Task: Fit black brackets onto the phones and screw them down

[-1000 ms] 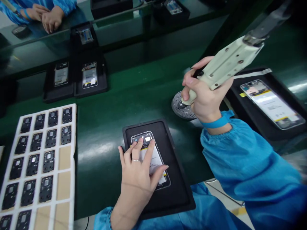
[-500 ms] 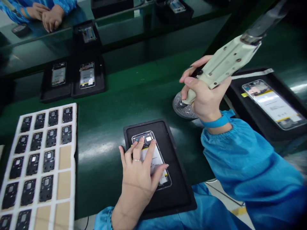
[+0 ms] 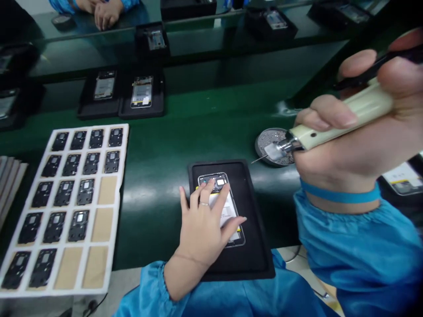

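My left hand [image 3: 205, 224] lies flat with fingers spread on an open phone body [image 3: 222, 207] that sits in a black tray [image 3: 254, 246] near the front edge. My right hand [image 3: 357, 132] is wrapped round a cream electric screwdriver [image 3: 340, 121], held close to the camera. Its thin bit [image 3: 261, 158] points left over the rim of a round metal screw dish [image 3: 274, 147], above the green belt.
A white foam tray [image 3: 66, 202] with several small black parts lies at left. Black trays with phones [image 3: 142, 94] sit farther back on the green belt [image 3: 158, 149]. Another person's hands [image 3: 102, 11] rest at the far top left. A further phone tray [image 3: 401, 182] is at right.
My right hand has lifted the screwdriver off the screw dish and brought it toward the camera, bit now pointing left. The view has shifted left. My left hand stays on the phone.
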The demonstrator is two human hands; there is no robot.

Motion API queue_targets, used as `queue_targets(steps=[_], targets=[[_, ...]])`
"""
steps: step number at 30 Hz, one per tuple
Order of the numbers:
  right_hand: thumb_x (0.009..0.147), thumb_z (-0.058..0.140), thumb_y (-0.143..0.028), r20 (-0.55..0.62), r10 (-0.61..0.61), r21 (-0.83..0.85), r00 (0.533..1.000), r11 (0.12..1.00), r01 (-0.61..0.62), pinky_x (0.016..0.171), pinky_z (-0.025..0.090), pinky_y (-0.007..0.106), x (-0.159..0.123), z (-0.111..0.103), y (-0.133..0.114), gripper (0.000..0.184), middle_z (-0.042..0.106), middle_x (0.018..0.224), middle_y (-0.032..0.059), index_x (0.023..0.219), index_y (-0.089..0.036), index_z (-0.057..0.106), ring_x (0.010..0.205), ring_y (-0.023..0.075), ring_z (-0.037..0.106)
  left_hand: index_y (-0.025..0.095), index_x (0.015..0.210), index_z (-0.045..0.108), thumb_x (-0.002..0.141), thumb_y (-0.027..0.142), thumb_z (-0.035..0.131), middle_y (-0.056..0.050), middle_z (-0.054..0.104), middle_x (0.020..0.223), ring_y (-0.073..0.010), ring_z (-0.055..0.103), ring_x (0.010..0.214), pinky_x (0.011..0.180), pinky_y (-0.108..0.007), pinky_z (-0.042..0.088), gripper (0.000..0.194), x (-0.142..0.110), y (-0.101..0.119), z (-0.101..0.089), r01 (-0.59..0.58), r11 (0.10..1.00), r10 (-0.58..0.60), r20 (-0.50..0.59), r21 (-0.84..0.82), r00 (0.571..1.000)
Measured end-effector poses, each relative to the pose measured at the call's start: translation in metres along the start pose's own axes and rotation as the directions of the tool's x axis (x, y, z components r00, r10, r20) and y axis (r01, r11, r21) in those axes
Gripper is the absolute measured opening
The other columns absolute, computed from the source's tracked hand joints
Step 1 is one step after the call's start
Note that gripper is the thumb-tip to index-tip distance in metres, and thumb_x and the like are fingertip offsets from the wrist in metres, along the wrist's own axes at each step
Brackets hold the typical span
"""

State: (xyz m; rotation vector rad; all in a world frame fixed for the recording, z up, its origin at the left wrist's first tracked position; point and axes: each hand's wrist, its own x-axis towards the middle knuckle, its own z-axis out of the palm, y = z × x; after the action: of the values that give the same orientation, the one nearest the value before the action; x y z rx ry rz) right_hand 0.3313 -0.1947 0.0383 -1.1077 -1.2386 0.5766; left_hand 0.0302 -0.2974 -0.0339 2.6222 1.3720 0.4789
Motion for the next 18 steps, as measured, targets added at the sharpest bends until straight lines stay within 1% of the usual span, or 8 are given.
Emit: queue_targets(steps=[1, 2, 4, 7, 9, 12, 15, 18], targets=[[0.110, 0.082, -0.046, -0.096, 0.031, 0.158, 0.995, 0.987, -0.015, 0.049, 0.045, 0.037, -0.007, 0.015, -0.011, 0.009, 0.078, 0.122, -0.0040, 0.117, -0.043, 0.080, 0.058, 0.0129, 0.048, 0.031, 0.173, 0.079, 0.114, 0.065, 0.089, -0.021, 0.082, 0.169, -0.0504, 0.080, 0.151, 0.135, -0.090, 0.063, 0.070, 0.000, 0.001, 0.000, 0.007, 1.000, -0.007, -0.005, -0.009, 1.000], [0.101, 0.091, -0.036, -0.180, 0.013, 0.249, 0.984, 0.968, 0.033, 0.043, 0.038, 0.036, -0.016, 0.032, -0.022, 0.015, 0.076, 0.108, -0.0051, 0.106, -0.039, 0.077, 0.053, 0.0117, 0.042, 0.031, 0.173, 0.079, 0.114, 0.067, 0.089, -0.021, 0.082, 0.170, -0.0501, 0.080, 0.152, 0.136, -0.090, 0.062, 0.070, 0.000, 0.003, 0.000, 0.014, 1.000, -0.014, -0.006, -0.018, 1.000], [0.092, 0.097, -0.026, -0.070, -0.013, 0.271, 0.997, 0.962, 0.032, 0.039, 0.038, 0.036, -0.032, 0.067, -0.041, 0.032, 0.075, 0.093, -0.0066, 0.095, -0.035, 0.067, 0.048, 0.0132, 0.042, 0.030, 0.173, 0.079, 0.115, 0.069, 0.087, -0.021, 0.081, 0.172, -0.0499, 0.079, 0.154, 0.137, -0.091, 0.061, 0.071, 0.000, 0.005, 0.000, 0.018, 0.999, -0.018, -0.004, -0.040, 1.000], [0.097, 0.093, -0.028, 0.107, 0.001, 0.251, 0.994, 0.968, -0.028, 0.038, 0.041, 0.039, -0.054, 0.103, -0.053, 0.027, 0.079, 0.093, -0.0058, 0.100, -0.035, 0.067, 0.047, 0.0165, 0.053, 0.030, 0.176, 0.077, 0.116, 0.073, 0.083, -0.022, 0.078, 0.175, -0.0500, 0.077, 0.158, 0.138, -0.093, 0.058, 0.074, -0.001, 0.007, -0.002, 0.031, 0.996, -0.030, 0.014, -0.082, 0.999], [0.102, 0.092, -0.035, 0.187, 0.033, 0.179, 0.982, 0.982, -0.067, 0.041, 0.044, 0.041, -0.065, 0.111, -0.051, 0.025, 0.083, 0.098, -0.0044, 0.108, -0.038, 0.068, 0.048, 0.0190, 0.057, 0.029, 0.175, 0.077, 0.117, 0.075, 0.081, -0.023, 0.077, 0.175, -0.0497, 0.076, 0.160, 0.139, -0.095, 0.056, 0.074, -0.001, 0.008, -0.003, 0.040, 0.992, -0.037, 0.024, -0.121, 0.999], [0.105, 0.091, -0.057, 0.186, 0.070, 0.024, 0.980, 0.997, -0.076, 0.046, 0.049, 0.046, -0.074, 0.110, -0.041, 0.033, 0.082, 0.101, -0.0005, 0.115, -0.040, 0.064, 0.051, 0.0233, 0.056, 0.029, 0.174, 0.077, 0.117, 0.075, 0.082, -0.023, 0.078, 0.173, -0.0488, 0.074, 0.162, 0.143, -0.094, 0.052, 0.074, -0.001, 0.009, -0.005, 0.054, 0.985, -0.047, 0.043, -0.164, 0.998], [0.108, 0.081, -0.074, 0.220, 0.096, -0.140, 0.971, 0.988, -0.066, 0.050, 0.054, 0.052, -0.076, 0.106, -0.034, 0.039, 0.081, 0.106, 0.0042, 0.125, -0.043, 0.064, 0.057, 0.0278, 0.060, 0.029, 0.174, 0.077, 0.116, 0.076, 0.084, -0.023, 0.077, 0.174, -0.0490, 0.074, 0.160, 0.145, -0.093, 0.050, 0.076, -0.001, 0.011, -0.004, 0.060, 0.984, -0.052, 0.047, -0.167, 0.998], [0.115, 0.079, -0.060, 0.259, 0.006, -0.092, 0.966, 0.996, 0.018, 0.050, 0.053, 0.051, -0.077, 0.107, -0.030, 0.023, 0.079, 0.107, 0.0032, 0.128, -0.045, 0.068, 0.058, 0.0276, 0.061, 0.028, 0.172, 0.079, 0.116, 0.074, 0.084, -0.023, 0.076, 0.176, -0.0494, 0.075, 0.158, 0.145, -0.093, 0.050, 0.073, -0.002, 0.011, -0.003, 0.060, 0.982, -0.054, 0.038, -0.178, 0.998]])
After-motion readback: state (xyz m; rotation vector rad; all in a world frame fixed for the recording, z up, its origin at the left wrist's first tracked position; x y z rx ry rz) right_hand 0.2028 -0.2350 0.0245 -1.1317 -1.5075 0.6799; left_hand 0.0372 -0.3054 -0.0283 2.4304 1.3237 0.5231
